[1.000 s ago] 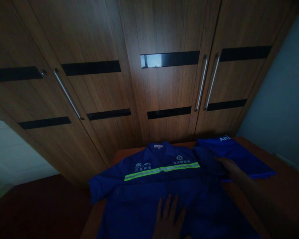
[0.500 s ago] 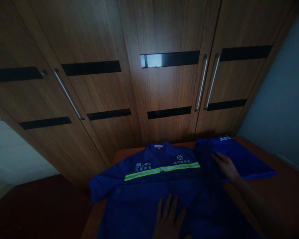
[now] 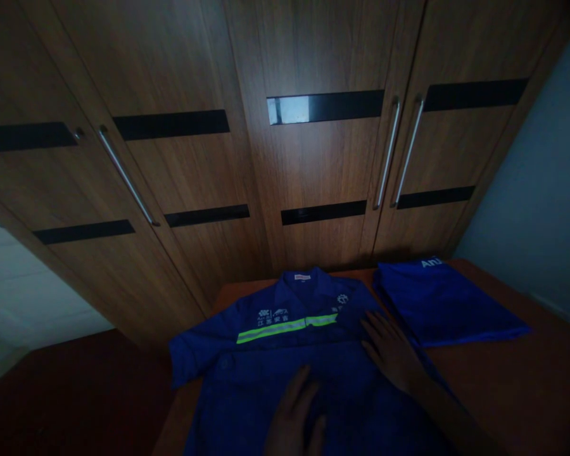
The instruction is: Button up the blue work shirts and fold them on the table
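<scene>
A dark blue short-sleeved work shirt (image 3: pixel 266 361) lies front up, with white logos and a yellow-green reflective strip across its chest. Its collar points toward the wardrobe, and the sleeve at the left is spread out. My right hand (image 3: pixel 392 351) rests with fingers apart on the shirt's right side, over the folded-in sleeve part and the end of the strip. Lower down, my left hand (image 3: pixel 297 411) is over the shirt's middle, fingers spread and slightly blurred, holding nothing.
A folded bright blue garment (image 3: pixel 449 304) with white lettering lies right of the shirt on the reddish-brown surface (image 3: pixel 513 373). Behind stands a wooden wardrobe (image 3: pixel 313 164) with metal handles. A pale wall rises at the right.
My right hand has moved left and let go of the right sleeve, which is now folded inward over the shirt's chest. My left hand has shifted slightly left and down.
</scene>
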`<state>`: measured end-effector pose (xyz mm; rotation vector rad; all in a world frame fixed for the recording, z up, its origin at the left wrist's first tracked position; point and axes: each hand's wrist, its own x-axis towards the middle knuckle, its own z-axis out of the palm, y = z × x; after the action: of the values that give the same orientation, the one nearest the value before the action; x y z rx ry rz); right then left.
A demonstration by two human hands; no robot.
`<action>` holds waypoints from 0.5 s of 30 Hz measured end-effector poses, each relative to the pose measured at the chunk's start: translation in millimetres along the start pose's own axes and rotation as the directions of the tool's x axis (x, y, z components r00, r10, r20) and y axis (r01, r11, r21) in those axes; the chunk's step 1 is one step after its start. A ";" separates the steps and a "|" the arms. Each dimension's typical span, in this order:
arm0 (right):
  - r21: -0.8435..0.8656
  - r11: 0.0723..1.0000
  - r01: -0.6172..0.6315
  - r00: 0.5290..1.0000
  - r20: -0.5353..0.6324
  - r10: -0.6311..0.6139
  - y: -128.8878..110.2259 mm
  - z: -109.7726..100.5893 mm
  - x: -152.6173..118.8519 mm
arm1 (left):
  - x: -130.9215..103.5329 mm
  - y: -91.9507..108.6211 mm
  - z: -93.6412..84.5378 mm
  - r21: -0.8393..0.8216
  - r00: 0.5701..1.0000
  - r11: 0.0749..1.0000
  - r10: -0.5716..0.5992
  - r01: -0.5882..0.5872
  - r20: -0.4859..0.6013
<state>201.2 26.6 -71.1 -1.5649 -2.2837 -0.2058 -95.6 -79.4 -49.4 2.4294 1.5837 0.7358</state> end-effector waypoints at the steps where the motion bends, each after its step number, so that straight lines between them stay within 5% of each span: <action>1: -0.002 1.000 0.002 1.000 0.003 -0.002 0.1 -1.2 0.1 | 1.1 -8.8 -16.2 0.003 0.997 0.998 -0.065 0.065 -0.027; 6: 0.016 1.000 0.000 1.000 -0.002 0.000 -3.7 -5.5 -0.3 | 7.6 -90.0 -117.4 0.175 0.881 0.904 -0.311 0.390 -0.356; 7: 0.019 1.000 0.001 1.000 0.002 -0.001 -4.4 -6.0 -0.5 | 7.1 -109.2 -134.4 0.189 0.823 0.851 -0.381 0.490 -0.421; 9: 0.021 1.000 0.002 1.000 0.013 -0.002 -5.2 -7.0 -0.7 | 4.7 -144.0 -158.9 0.065 0.636 0.698 -0.605 0.713 -0.480; 10: 0.022 1.000 0.003 1.000 0.017 -0.003 -5.3 -7.5 -0.6 | 3.4 -158.4 -166.2 -0.057 0.546 0.623 -0.723 0.780 -0.422; 11: 0.021 1.000 0.004 1.000 0.021 -0.004 -5.3 -8.0 -0.5 | 2.4 -170.3 -170.2 -0.174 0.504 0.571 -0.805 0.803 -0.313; 13: 0.020 1.000 0.003 1.000 0.024 -0.004 -5.3 -9.0 -0.2 | 1.8 -186.9 -170.7 -0.326 0.502 0.513 -0.856 0.794 -0.125; 15: 0.022 1.000 -0.001 1.000 0.022 0.001 -5.6 -10.0 0.1 | 3.1 -196.2 -164.9 -0.388 0.543 0.513 -0.839 0.766 -0.035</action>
<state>198.1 21.4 -61.3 -1.5649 -2.2945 -0.1634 -333.6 -14.7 20.3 1.1237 2.1713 0.9588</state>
